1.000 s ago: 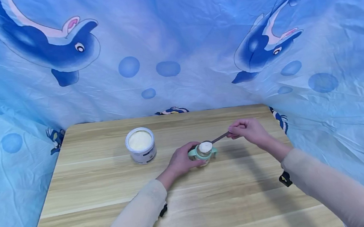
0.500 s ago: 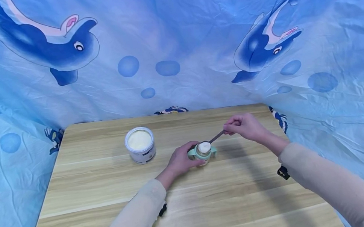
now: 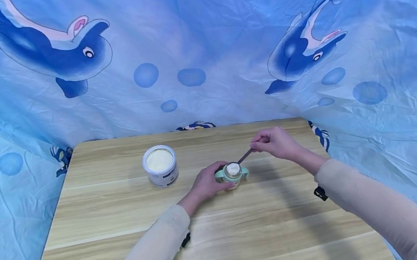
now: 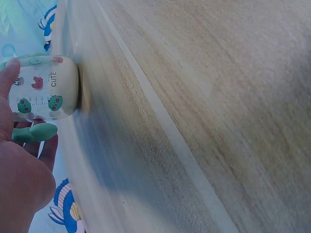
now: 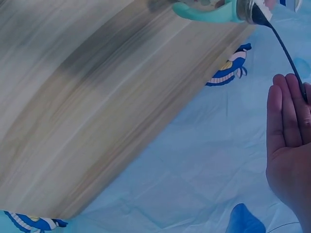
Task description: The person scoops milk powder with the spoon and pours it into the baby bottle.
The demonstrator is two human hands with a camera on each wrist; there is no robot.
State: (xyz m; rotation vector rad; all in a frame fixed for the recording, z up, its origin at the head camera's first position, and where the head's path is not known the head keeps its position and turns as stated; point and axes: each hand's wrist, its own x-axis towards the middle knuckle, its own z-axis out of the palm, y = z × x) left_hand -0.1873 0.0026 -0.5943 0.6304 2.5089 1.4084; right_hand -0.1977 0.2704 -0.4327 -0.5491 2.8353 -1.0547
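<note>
A clear baby bottle with mint-green handles (image 3: 244, 171) stands uncapped on the table, its printed side (image 4: 39, 83) showing in the left wrist view. My left hand (image 3: 206, 183) grips it from the left, thumb on the near side. Between the fingertips of my right hand (image 3: 277, 144) is the long handle of a dark scoop (image 3: 245, 156). White powder (image 3: 233, 169) fills the scoop's bowl at the bottle's mouth. In the right wrist view, the thin handle (image 5: 284, 47) slopes from the bottle's neck to my fingers; how far the bowl sits inside the mouth is unclear.
An open tin (image 3: 165, 178) of pale powder stands left of the bottle on the wooden table (image 3: 222, 241). Blue sheeting (image 3: 228, 97) with printed dolphins hangs close behind the table and along its sides.
My right hand has shifted left and slightly up, so the scoop handle slopes more steeply above the bottle. The powder in the bowl now looks more uneven. My left hand keeps its place.
</note>
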